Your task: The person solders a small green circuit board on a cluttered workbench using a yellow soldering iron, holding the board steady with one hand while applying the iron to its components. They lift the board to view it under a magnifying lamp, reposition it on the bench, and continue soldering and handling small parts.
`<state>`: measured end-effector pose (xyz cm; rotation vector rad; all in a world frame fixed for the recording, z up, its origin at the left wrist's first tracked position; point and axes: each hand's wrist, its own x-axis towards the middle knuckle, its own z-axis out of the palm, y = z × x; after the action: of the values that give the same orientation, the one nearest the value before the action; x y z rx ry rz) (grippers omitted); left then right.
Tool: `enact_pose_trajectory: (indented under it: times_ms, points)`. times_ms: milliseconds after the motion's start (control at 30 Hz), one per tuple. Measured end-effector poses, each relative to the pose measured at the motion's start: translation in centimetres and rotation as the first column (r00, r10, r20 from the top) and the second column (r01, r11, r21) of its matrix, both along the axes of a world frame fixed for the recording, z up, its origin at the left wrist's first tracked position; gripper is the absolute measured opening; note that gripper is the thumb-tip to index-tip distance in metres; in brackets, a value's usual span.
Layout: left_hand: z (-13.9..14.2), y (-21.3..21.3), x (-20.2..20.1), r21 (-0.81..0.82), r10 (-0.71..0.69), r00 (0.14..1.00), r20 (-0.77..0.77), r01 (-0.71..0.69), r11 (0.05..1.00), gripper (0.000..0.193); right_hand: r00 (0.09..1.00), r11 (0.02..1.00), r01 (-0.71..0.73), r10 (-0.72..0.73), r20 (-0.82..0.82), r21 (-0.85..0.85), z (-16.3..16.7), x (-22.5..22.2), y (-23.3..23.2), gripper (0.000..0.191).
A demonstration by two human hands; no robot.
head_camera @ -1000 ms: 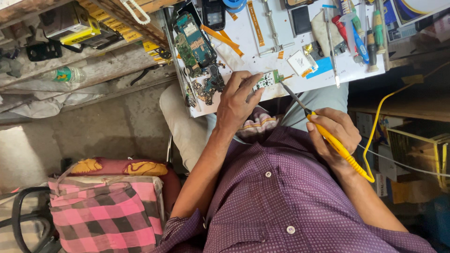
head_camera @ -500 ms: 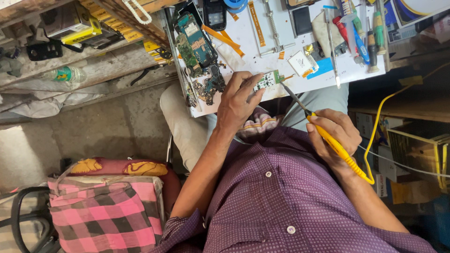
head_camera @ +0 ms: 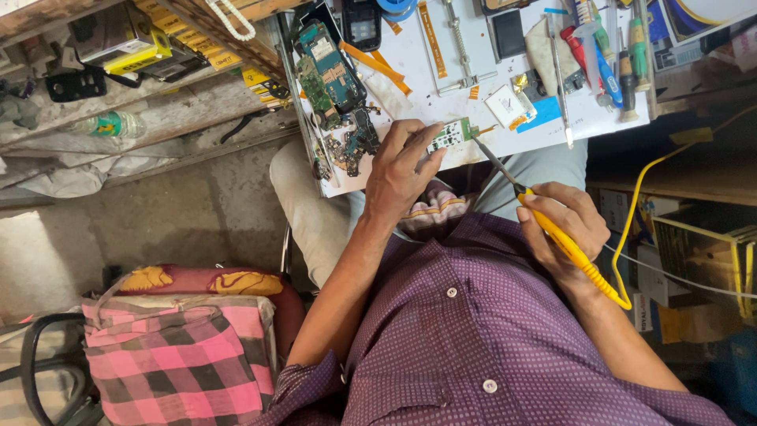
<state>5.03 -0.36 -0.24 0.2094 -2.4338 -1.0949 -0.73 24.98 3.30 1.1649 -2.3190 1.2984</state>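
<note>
Left hand point(head_camera: 406, 170) pinches a small green circuit board point(head_camera: 449, 134) at the near edge of the white work board point(head_camera: 441, 87) | Right hand point(head_camera: 564, 229) grips a yellow-handled soldering iron point(head_camera: 552, 229), tip at the circuit board's right end | Dismantled phone boards point(head_camera: 331, 71) lie left of it.

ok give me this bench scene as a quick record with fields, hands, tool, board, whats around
left hand: left hand pins a small green circuit board to the white work tray
right hand: right hand in a closed grip on a yellow-handled soldering iron
tool tip: at the board's right edge
cord: yellow cable runs off to the right
nearby on tray: opened phone boards, screwdrivers
lower left: pink checked bag
</note>
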Motion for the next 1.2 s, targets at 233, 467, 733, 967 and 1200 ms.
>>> enact_pose_trajectory:
  times_ms: [233,467,733,967,1200]
  points:
    - [0.15,0.05,0.01,-0.007,-0.001,1.000,-0.001,0.001,1.000,0.041,1.000,1.000,-0.006,0.006,0.005,0.025,0.25,0.04,0.01,0.025]
    - [0.15,0.03,0.00,0.001,-0.002,1.000,-0.010,0.002,1.000,0.041,1.000,1.000,-0.002,0.001,0.009,0.021,0.30,0.05,-0.01,0.025]
    - [0.07,0.09,0.04,0.000,0.001,1.000,-0.003,-0.001,1.000,0.042,1.000,0.999,-0.012,0.011,0.006,0.033,0.47,0.02,-0.05,0.024]
    - [0.09,0.02,-0.01,0.001,0.000,1.000,-0.012,0.000,1.000,0.042,0.999,0.999,-0.003,0.002,0.035,0.040,0.69,0.11,0.05,0.024]
    - [0.15,0.08,0.03,0.008,0.002,1.000,-0.003,-0.002,1.000,0.042,0.999,0.999,0.003,-0.005,0.038,0.041,0.75,0.12,0.04,0.024]
